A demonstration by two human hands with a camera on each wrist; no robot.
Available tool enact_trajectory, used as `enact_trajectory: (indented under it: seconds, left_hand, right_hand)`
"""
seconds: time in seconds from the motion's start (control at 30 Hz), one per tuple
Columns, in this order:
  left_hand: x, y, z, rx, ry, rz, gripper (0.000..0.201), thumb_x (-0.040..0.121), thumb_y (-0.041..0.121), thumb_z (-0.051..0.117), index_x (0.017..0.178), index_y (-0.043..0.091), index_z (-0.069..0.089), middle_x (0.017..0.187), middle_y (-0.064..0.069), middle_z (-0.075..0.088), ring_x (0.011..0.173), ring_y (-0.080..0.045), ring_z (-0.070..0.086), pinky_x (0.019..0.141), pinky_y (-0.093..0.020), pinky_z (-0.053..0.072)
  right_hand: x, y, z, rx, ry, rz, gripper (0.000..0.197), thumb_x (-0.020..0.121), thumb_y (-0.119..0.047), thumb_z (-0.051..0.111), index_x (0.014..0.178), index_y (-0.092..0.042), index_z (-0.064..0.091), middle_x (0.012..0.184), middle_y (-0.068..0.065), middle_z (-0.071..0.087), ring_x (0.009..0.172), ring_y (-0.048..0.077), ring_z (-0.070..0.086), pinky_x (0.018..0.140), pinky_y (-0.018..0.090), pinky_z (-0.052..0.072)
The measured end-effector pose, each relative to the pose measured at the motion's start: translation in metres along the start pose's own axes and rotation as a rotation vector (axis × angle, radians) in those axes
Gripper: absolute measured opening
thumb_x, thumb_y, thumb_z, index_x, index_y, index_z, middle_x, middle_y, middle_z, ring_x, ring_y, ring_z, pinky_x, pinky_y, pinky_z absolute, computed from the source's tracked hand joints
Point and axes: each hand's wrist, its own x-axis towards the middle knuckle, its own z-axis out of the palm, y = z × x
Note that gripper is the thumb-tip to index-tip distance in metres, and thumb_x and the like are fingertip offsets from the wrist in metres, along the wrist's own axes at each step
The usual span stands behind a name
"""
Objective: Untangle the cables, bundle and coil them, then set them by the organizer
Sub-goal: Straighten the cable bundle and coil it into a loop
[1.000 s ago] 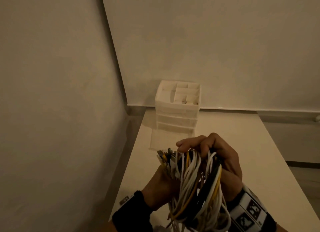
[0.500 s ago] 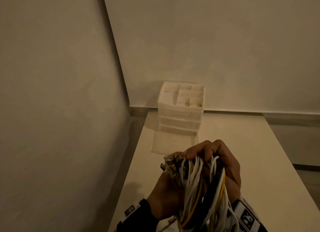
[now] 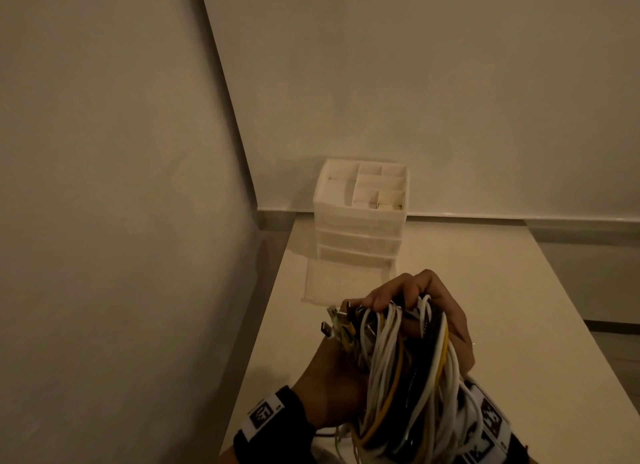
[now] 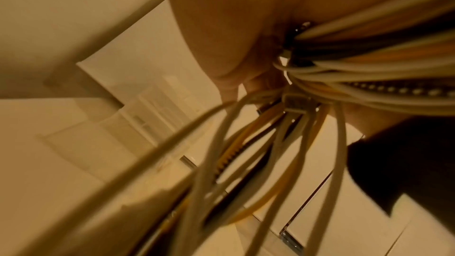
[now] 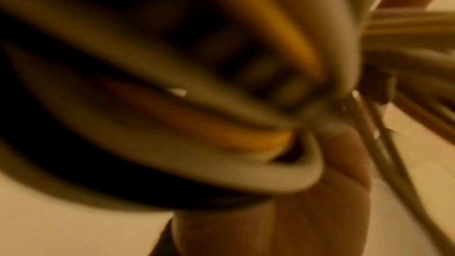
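The cables (image 3: 405, 366) hang as a looped bundle above the near tabletop (image 3: 502, 290), gripped by both hands: the right hand (image 3: 426, 311) curls over the top, the left hand (image 3: 332, 370) clasps the plug ends. Loose loops could slip free or snag. The organizer (image 3: 362, 217) stands far, with bare tabletop between and to its right; the wall crowds the left edge.

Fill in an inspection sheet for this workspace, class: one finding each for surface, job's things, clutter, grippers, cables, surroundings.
Surface: pale table, bare around the organizer.
Job's things: white drawer organizer at the table's far left, against the wall; cable bundle held above the near edge.
Clutter: nothing seen.
Grippers: left hand and right hand both grip the bundle.
Cables: white, yellow and black, looped together, plug ends sticking out left.
Surroundings: plain walls meeting in a corner.
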Motion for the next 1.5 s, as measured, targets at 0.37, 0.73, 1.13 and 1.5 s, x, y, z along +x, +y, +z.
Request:
enact_trajectory:
  seconds: [0.37,0.73,1.13,1.5]
  left_hand:
    - [-0.001,-0.005,-0.023,0.390,0.164,0.279,0.025,0.077,0.026,0.075,0.101,0.021,0.069,0.090,0.003,0.075,0.094,-0.018,0.068,0.086,-0.033,0.054]
    - [-0.013,0.015,-0.027,0.751,0.244,0.443,0.018,0.069,0.018,0.071,0.085,0.026,0.075,0.076,0.007,0.074,0.071,-0.005,0.068,0.070,-0.018,0.053]
    - [-0.021,0.004,-0.041,0.948,0.200,0.440,0.025,0.085,0.009,0.062,0.096,0.030,0.070,0.087,-0.026,0.066,0.069,-0.038,0.060,0.067,-0.042,0.055]
    - [-0.026,0.004,-0.042,1.047,0.128,0.532,0.047,0.082,0.022,0.061,0.128,0.032,0.053,0.099,0.021,0.070,0.089,0.000,0.064,0.083,-0.014,0.045]
  right_hand:
    - [0.029,-0.005,-0.037,-0.581,-0.322,0.394,0.025,0.085,-0.017,0.055,0.110,-0.013,0.052,0.122,0.006,0.060,0.113,0.029,0.056,0.099,0.059,0.043]
    - [0.015,-0.026,-0.046,-0.371,-0.254,0.507,0.077,0.082,-0.065,0.053,0.137,-0.011,0.051,0.142,0.008,0.052,0.135,0.026,0.045,0.114,0.048,0.029]
    - [0.004,-0.012,-0.035,-0.278,-0.294,0.644,0.050,0.089,-0.026,0.037,0.138,-0.019,0.046,0.134,-0.004,0.061,0.128,0.015,0.053,0.101,0.029,0.046]
    - [0.001,0.001,-0.032,-0.285,-0.186,0.773,0.050,0.089,-0.026,0.041,0.139,-0.023,0.045,0.135,-0.007,0.058,0.124,0.006,0.055,0.100,0.025,0.047]
